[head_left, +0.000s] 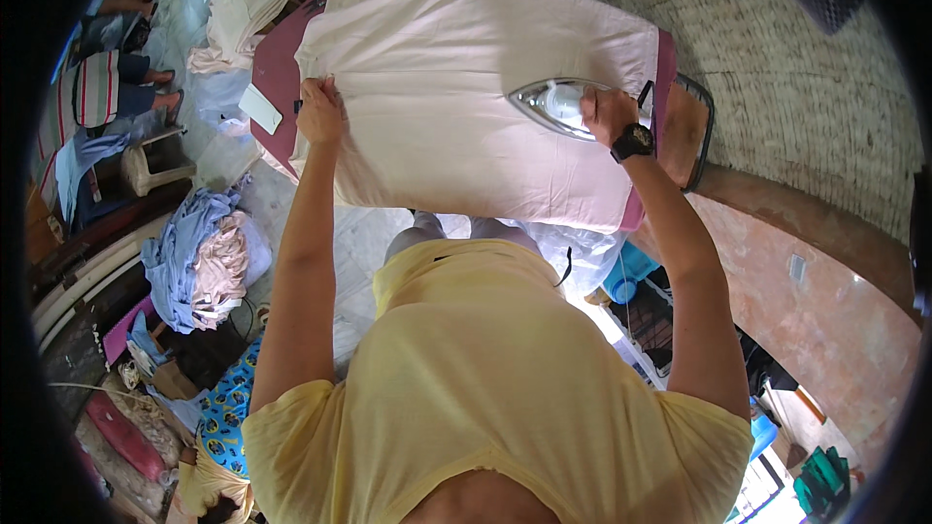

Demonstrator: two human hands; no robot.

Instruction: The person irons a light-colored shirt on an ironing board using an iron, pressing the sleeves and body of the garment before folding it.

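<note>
I see a pale pink garment (pixel 466 97) spread flat over the maroon ironing board (pixel 275 68), covering most of it. My right hand (pixel 610 114) has its grip closed around the handle of a silver iron (pixel 549 102), whose soleplate rests on the cloth near the board's right end. My left hand (pixel 320 112) presses fingers-down on the garment's left edge, pinning it.

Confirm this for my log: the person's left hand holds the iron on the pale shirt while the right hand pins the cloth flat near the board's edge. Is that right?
The hands are swapped. In the head view the right hand holds the iron on the pale shirt, while the left hand pins the cloth flat near the edge of the board.
</note>
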